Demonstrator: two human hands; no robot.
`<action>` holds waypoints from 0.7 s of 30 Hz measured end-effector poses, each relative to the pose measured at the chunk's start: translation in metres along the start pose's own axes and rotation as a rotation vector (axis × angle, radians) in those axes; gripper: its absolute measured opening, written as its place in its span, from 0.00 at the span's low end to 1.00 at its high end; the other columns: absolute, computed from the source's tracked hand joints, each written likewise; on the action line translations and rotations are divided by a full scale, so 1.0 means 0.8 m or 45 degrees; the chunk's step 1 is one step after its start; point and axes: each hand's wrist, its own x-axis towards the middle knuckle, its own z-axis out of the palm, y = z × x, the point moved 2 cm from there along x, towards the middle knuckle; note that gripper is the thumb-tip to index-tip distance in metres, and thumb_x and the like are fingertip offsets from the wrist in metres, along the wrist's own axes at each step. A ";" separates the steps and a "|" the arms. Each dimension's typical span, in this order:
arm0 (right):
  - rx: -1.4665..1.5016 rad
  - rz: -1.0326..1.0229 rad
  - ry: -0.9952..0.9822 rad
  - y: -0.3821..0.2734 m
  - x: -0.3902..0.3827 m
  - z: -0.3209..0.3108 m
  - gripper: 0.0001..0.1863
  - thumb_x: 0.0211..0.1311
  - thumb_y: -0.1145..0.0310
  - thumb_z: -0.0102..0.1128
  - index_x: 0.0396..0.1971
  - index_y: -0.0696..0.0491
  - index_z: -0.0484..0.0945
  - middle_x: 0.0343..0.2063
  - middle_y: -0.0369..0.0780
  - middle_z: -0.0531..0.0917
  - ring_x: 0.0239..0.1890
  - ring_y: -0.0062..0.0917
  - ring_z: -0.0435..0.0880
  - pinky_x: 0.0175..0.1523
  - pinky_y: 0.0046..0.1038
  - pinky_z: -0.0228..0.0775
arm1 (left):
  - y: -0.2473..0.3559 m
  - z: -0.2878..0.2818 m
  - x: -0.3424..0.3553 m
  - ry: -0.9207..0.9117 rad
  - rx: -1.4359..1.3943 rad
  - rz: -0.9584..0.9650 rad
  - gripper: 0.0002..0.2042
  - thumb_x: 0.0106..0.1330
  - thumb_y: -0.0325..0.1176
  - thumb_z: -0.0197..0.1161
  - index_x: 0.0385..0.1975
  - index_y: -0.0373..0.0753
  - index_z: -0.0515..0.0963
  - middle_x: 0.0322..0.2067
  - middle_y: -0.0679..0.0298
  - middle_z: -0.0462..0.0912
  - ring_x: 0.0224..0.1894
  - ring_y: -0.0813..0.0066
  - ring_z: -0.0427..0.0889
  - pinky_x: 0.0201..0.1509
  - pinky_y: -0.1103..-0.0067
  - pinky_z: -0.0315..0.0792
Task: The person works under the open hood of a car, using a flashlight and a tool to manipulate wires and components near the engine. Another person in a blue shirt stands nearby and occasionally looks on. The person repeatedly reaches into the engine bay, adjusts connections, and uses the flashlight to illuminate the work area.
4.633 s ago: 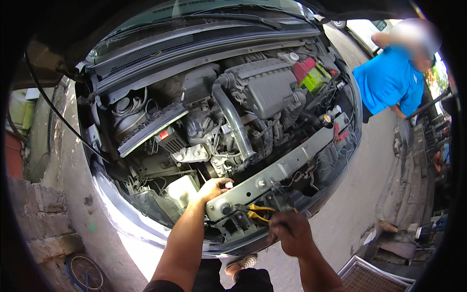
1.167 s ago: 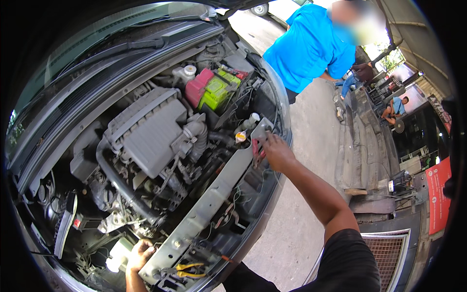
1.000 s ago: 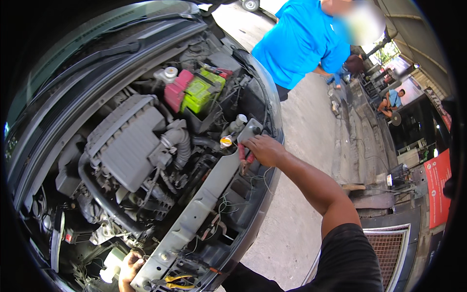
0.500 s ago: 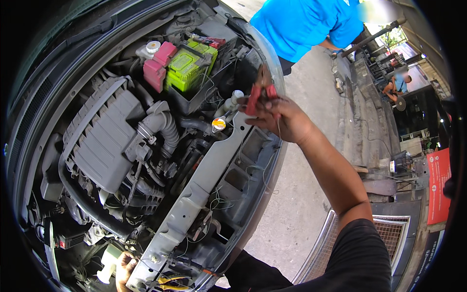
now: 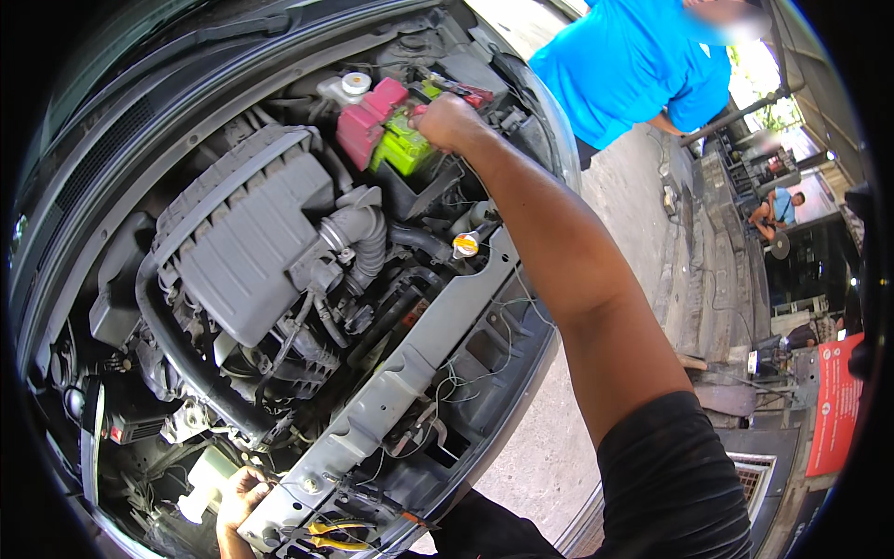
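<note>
My right hand (image 5: 447, 123) reaches over the green battery (image 5: 402, 147) at the back of the engine bay, its fingers closed round a red spring clamp (image 5: 418, 113). Only a bit of the clamp shows beside the fingers; whether its jaws touch the battery is hidden. A pink-red cover (image 5: 365, 126) sits just left of the battery. Low in the view, my left hand (image 5: 244, 494) is closed at the end of the grey front crossmember (image 5: 410, 359). What its fingers grip is too small to tell. Next to it is a pale plastic reservoir (image 5: 210, 475).
Yellow-handled pliers (image 5: 337, 534) lie by the crossmember's near end. Thin wires (image 5: 456, 377) trail over the front panel. A grey engine cover (image 5: 247, 238) and an orange-topped radiator cap (image 5: 466, 245) fill the middle. A person in a blue shirt (image 5: 619, 74) stands beyond the car.
My right hand has moved away and left with the red clamp, from over the front edge to the battery. My left hand stays at the crossmember. The view has shifted slightly.
</note>
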 end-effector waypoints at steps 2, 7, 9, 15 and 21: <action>-0.331 -0.175 0.216 -0.005 0.001 0.003 0.28 0.78 0.46 0.56 0.44 0.58 0.90 0.44 0.55 0.90 0.47 0.49 0.92 0.55 0.47 0.84 | -0.004 -0.002 0.001 -0.026 -0.025 -0.007 0.11 0.70 0.26 0.75 0.43 0.38 0.78 0.38 0.64 0.86 0.39 0.77 0.83 0.46 0.77 0.78; 0.114 0.134 0.284 -0.005 -0.010 0.006 0.34 0.70 0.44 0.66 0.57 0.64 0.82 0.52 0.60 0.87 0.58 0.54 0.87 0.65 0.49 0.79 | -0.010 -0.005 0.006 -0.108 0.066 0.056 0.09 0.72 0.29 0.74 0.43 0.37 0.79 0.39 0.65 0.87 0.42 0.75 0.84 0.50 0.75 0.79; 0.228 0.185 0.263 -0.011 -0.024 0.001 0.45 0.64 0.43 0.73 0.63 0.70 0.74 0.58 0.63 0.84 0.62 0.55 0.84 0.69 0.48 0.76 | 0.000 0.007 0.008 -0.105 -0.012 0.038 0.08 0.71 0.27 0.74 0.43 0.38 0.79 0.37 0.68 0.84 0.40 0.78 0.82 0.49 0.77 0.77; -0.131 0.000 0.540 -0.063 -0.127 -0.035 0.37 0.64 0.48 0.74 0.59 0.65 0.79 0.53 0.59 0.86 0.58 0.51 0.87 0.64 0.47 0.78 | 0.004 -0.001 0.013 -0.137 0.108 -0.020 0.08 0.72 0.32 0.74 0.41 0.41 0.80 0.38 0.69 0.83 0.42 0.80 0.80 0.49 0.77 0.75; 0.959 -0.663 -0.624 -0.322 -0.376 -0.008 0.15 0.71 0.61 0.70 0.44 0.59 0.87 0.35 0.47 0.90 0.38 0.36 0.91 0.46 0.39 0.81 | -0.024 -0.023 -0.010 -0.094 0.069 -0.033 0.09 0.77 0.35 0.70 0.47 0.39 0.79 0.42 0.66 0.87 0.47 0.77 0.84 0.55 0.76 0.77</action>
